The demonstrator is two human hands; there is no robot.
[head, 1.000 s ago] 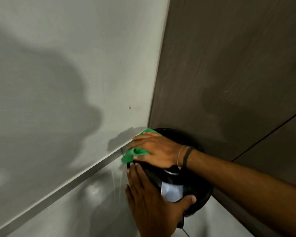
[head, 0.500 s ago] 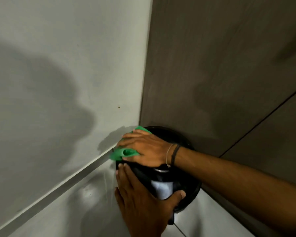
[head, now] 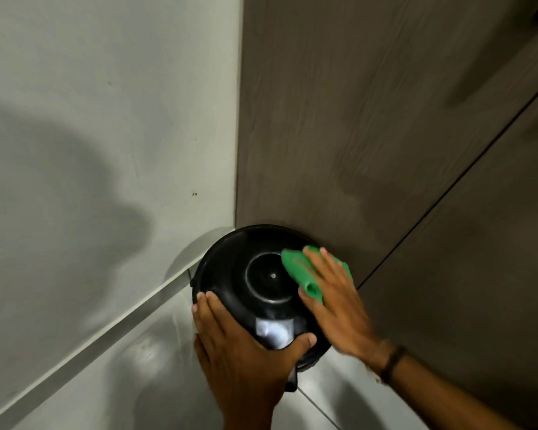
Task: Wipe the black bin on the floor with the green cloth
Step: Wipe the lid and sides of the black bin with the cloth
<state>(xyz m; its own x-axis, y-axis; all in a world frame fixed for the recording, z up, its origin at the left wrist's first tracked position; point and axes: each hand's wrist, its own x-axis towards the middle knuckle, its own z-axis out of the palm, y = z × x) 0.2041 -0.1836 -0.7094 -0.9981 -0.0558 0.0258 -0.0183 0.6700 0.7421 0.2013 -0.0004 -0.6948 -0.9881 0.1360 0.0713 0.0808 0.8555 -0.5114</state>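
Green cloth (head: 298,268) under right hand (head: 339,305), fingers (head: 323,254) straight, on black bin (head: 246,259) | left hand (head: 239,352) clasps bin's side

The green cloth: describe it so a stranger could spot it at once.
In the floor corner where the pale wall meets the dark wood panel sits a round black bin. On the right of its top, pressed under the right hand, lies the green cloth, the only bright colour among greys, browns and black.
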